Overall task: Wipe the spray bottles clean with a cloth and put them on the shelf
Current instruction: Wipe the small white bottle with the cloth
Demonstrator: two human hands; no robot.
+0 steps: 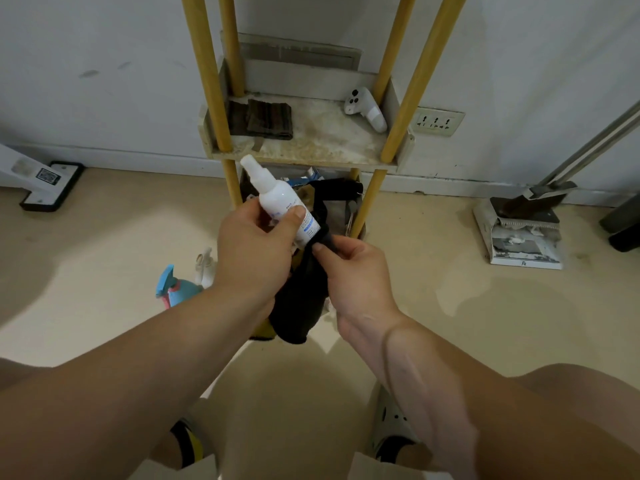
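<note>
Two bare forearms, nearest, reaching forward above sandalled feet. Left hand (256, 244): grip clamped round the white spray bottle (287, 199), held tilted with its nozzle up and to the left, just in front of the shelf (304, 157). Right hand (356, 268): grip pinched on the black cloth (304, 299) at the bottle's base, with the rest hanging down. Blue spray bottle (176, 285) and a white spray bottle (204, 268): on the floor, near left, partly hidden by the left arm. On the shelf: folded dark towel (266, 119) at left, white controller (365, 109) at right. Dustpan (519, 233): floor, far right.
</note>
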